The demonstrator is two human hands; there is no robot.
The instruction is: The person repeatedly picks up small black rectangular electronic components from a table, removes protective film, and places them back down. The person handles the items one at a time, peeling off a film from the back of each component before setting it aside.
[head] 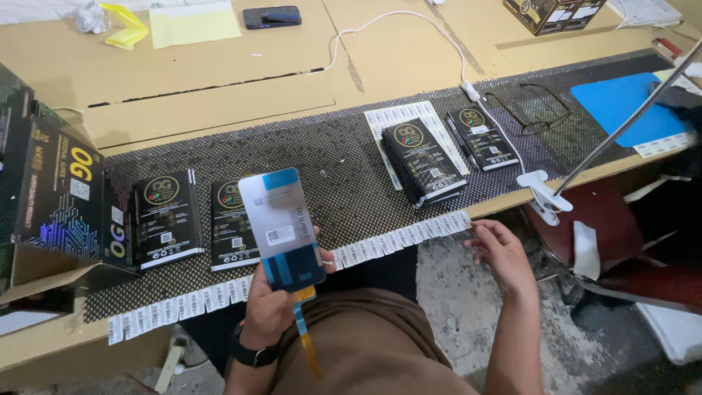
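Note:
My left hand (269, 303) holds a flat phone screen panel (281, 223) upright, its silvery back towards me, with blue film at the top and bottom and an orange flex cable hanging below. My right hand (501, 252) hovers with fingers apart at the table's front edge, by the right end of a long strip of small white barcode stickers (398, 238). Black flat packages (167, 218) lie on the dark mat just beyond the panel, and a stack of the same black packages (424, 161) lies further right.
An open black carton (62, 194) stands at the left. Glasses (537, 110), a white cable (409, 22) and a blue pad (621, 102) lie at the right. A white clamp with a metal rod (545, 194) grips the table edge. A phone (272, 16) and yellow papers lie far back.

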